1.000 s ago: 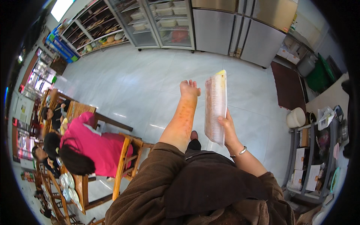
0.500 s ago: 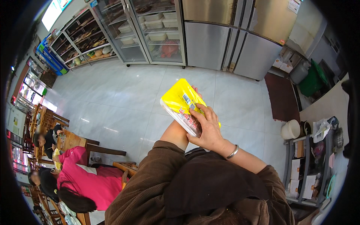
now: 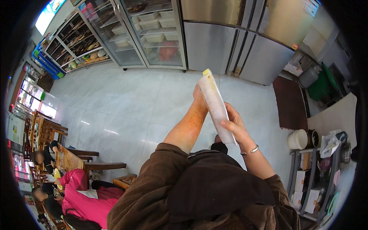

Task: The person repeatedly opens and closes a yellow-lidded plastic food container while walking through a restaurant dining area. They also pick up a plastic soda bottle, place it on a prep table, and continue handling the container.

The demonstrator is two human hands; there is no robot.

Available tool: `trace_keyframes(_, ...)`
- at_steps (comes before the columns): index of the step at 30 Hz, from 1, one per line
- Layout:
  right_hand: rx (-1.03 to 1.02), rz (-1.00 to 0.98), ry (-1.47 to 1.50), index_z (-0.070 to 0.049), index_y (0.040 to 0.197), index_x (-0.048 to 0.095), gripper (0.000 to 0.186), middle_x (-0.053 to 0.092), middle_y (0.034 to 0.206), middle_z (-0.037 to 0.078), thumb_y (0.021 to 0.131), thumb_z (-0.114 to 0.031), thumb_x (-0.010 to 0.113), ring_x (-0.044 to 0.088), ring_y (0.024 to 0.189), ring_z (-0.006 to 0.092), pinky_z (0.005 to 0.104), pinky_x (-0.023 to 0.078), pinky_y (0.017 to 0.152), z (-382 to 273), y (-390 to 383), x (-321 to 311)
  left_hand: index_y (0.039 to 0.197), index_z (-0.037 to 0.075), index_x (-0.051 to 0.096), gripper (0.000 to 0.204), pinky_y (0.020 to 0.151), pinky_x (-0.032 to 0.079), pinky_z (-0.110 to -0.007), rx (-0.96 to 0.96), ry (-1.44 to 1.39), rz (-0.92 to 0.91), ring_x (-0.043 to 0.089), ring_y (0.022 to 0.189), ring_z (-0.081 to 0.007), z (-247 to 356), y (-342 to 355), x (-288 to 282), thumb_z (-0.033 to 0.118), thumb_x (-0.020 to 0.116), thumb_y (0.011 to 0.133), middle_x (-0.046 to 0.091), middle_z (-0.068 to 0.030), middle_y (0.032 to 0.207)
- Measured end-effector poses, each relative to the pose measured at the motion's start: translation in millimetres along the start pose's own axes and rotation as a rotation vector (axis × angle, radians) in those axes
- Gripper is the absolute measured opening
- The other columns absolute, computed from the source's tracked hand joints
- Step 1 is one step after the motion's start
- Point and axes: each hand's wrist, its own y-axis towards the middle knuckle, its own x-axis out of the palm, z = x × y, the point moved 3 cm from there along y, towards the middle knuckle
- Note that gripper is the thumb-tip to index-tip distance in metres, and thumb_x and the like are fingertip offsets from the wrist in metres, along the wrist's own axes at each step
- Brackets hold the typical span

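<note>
A flat, boxy food pack (image 3: 215,105) is tilted up on its edge in front of me, over the floor. A pale side with fine print faces up, with a bit of yellow at the far tip. My left hand (image 3: 199,96) grips it near its far end, fingers mostly hidden behind it. Nearer to me, my right hand (image 3: 235,124) holds the right side, thumb lying on the printed surface and fingers along the back. A silver bangle (image 3: 253,149) circles my right wrist.
Glass-door fridges (image 3: 153,38) and steel cabinets (image 3: 211,44) line the far wall. At the right stands a grey rack (image 3: 313,176) with boxes, beside a white bucket (image 3: 297,139). A person in a pink top (image 3: 90,201) sits at a wooden table (image 3: 69,155) on the left.
The pack has turned from its yellow face to its pale printed side and shifted right. My left hand now shows at its far end; my right hand has moved to its right edge.
</note>
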Motion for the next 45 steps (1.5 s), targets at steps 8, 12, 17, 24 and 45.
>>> trace_keyframes(8,-0.341,-0.087,-0.939,-0.012,0.129,0.056,0.07,0.045,0.136,0.016,0.063,-0.026,0.076,0.043,0.125,0.0366,0.0471,0.032,0.106,-25,97,-17,0.114,-0.008,0.046,0.031,0.104,0.041,-0.03,0.0,0.321,0.19,0.046,0.126,-0.0253,24,92,9,-0.002,0.046,0.083,0.047,-0.0184,0.13)
trace_keyframes(12,-0.458,-0.161,-1.075,-0.013,0.127,0.058,0.07,0.046,0.132,0.017,0.061,-0.026,0.077,0.043,0.121,0.0417,0.0508,0.034,0.103,-25,131,-20,0.11,-0.004,0.047,0.027,0.101,0.041,-0.031,0.014,0.206,0.39,0.05,0.118,-0.0236,-3,120,-24,0.002,0.05,0.084,0.049,-0.0148,0.121)
trace_keyframes(17,-0.474,-0.354,-0.806,-0.008,0.126,0.056,0.072,0.047,0.129,0.019,0.059,-0.022,0.077,0.044,0.121,0.04,0.0488,0.036,0.102,-2,175,-43,0.109,-0.002,0.048,0.024,0.098,0.042,-0.03,-0.043,0.018,0.628,0.05,0.115,-0.0227,-51,147,-59,0.004,0.049,0.085,0.05,-0.0136,0.118)
trace_keyframes(24,-0.575,-0.7,-0.734,-0.008,0.128,0.054,0.074,0.044,0.131,0.019,0.061,-0.029,0.076,0.041,0.121,0.0394,0.0509,0.034,0.099,-3,207,6,0.107,0.0,0.049,0.021,0.095,0.042,-0.03,-0.041,-0.157,0.883,0.051,0.111,-0.0215,-51,148,-117,0.007,0.049,0.087,0.051,-0.012,0.114)
trace_keyframes(45,-0.718,-1.131,-0.798,-0.012,0.14,0.047,0.095,0.017,0.151,0.029,0.06,-0.05,0.081,0.034,0.13,0.0453,0.0523,0.031,0.102,5,281,123,0.101,0.007,0.051,0.014,0.084,0.043,-0.029,0.13,-0.34,1.142,0.053,0.097,-0.0178,10,136,-269,0.017,0.047,0.091,0.054,-0.0071,0.102)
